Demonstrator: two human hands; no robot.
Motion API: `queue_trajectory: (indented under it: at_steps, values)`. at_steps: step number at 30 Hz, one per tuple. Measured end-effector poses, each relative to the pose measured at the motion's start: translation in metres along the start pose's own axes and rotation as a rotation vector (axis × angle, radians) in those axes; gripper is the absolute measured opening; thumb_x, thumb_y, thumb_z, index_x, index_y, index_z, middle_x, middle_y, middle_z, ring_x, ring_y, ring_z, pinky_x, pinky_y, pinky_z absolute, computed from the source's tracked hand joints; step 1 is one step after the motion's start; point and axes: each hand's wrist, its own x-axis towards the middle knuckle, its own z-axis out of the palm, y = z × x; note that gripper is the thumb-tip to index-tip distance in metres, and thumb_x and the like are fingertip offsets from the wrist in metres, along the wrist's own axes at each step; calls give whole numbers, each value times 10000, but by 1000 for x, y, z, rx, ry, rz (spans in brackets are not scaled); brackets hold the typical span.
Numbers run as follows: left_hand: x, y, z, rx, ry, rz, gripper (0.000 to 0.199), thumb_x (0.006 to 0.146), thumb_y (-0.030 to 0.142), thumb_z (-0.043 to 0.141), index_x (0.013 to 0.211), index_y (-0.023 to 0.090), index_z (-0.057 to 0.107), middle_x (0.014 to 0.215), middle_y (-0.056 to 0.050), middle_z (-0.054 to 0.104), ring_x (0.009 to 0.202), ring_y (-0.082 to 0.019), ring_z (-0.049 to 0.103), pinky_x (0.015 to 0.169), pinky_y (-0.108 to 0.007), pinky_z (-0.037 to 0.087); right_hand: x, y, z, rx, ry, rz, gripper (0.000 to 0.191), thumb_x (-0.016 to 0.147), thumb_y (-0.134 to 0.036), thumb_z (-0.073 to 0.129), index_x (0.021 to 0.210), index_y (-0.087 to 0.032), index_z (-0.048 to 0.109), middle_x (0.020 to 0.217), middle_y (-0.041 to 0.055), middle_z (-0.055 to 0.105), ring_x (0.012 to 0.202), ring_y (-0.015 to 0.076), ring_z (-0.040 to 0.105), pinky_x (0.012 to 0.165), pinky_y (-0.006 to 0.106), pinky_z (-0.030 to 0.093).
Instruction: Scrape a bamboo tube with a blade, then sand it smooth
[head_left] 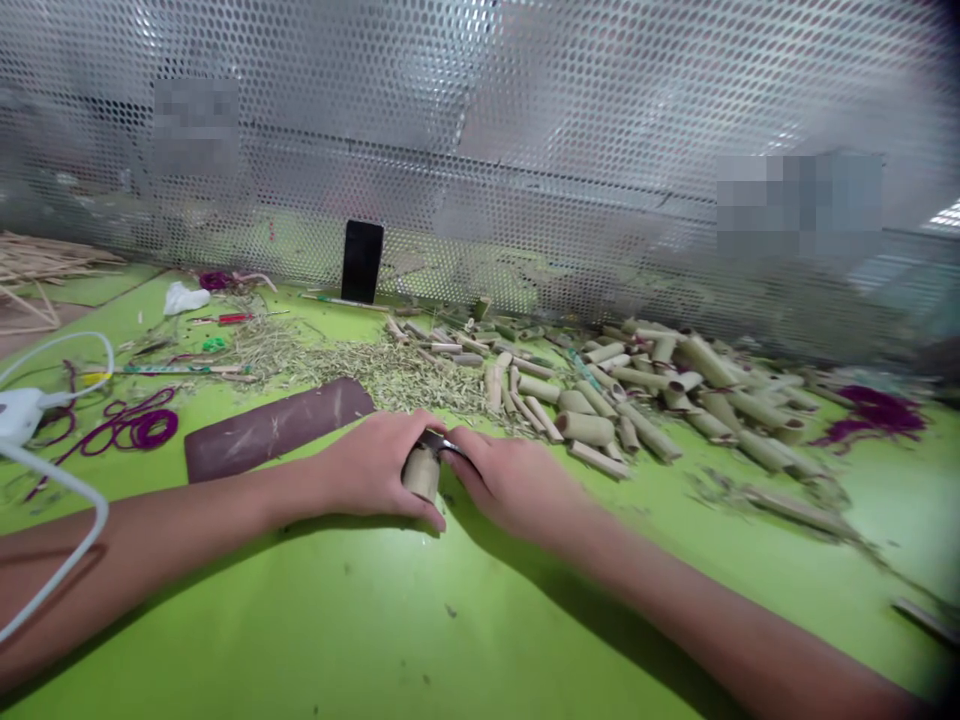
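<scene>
Near the middle of the green table (360, 620), my left hand (379, 465) is wrapped round a short bamboo tube (421, 475), thumb at its near end. My right hand (517, 485) grips a small metal tool (450, 447), whose far end meets the top rim of the tube. The tool's handle is mostly hidden in my fingers, so its exact kind is unclear. Just behind my left forearm lies a strip of brown sandpaper (277, 425).
Bamboo pieces (645, 385) are heaped at the back right, beside shavings (390, 370). A phone (362, 262) leans on the perforated metal screen (480, 150). Purple cord (154, 425) and a white cable (101, 500) lie left; more purple cord (877, 412) is far right.
</scene>
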Motion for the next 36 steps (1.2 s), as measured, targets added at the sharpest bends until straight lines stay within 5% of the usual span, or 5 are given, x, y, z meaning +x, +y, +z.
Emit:
queue_trajectory:
  at_steps: [19,31,36]
  values:
    - [0,2,1,65,4,-36,789,648,621,962,1201,177,618,1144,-113,733,1049,-354,695,935,-475,539,0,0,-2,37,-21,5,256,1114,-273,432,1084,-179,669,794,72,739,617,189,625,554,295,328]
    - [-2,-10,2,114,1,136,649,755,722,863,1122,216,690,1079,-67,748,1031,-309,698,931,-413,505,-9,10,-3,245,-95,-116,263,1104,-295,439,1096,-181,676,922,78,764,746,200,659,659,295,393]
    - [-3,-8,0,36,-10,90,802,721,653,920,1346,245,628,1292,-105,733,1176,-349,687,1046,-473,506,-14,15,-1,211,-38,-61,302,1104,-312,384,1062,-173,649,847,80,737,691,197,630,631,303,395]
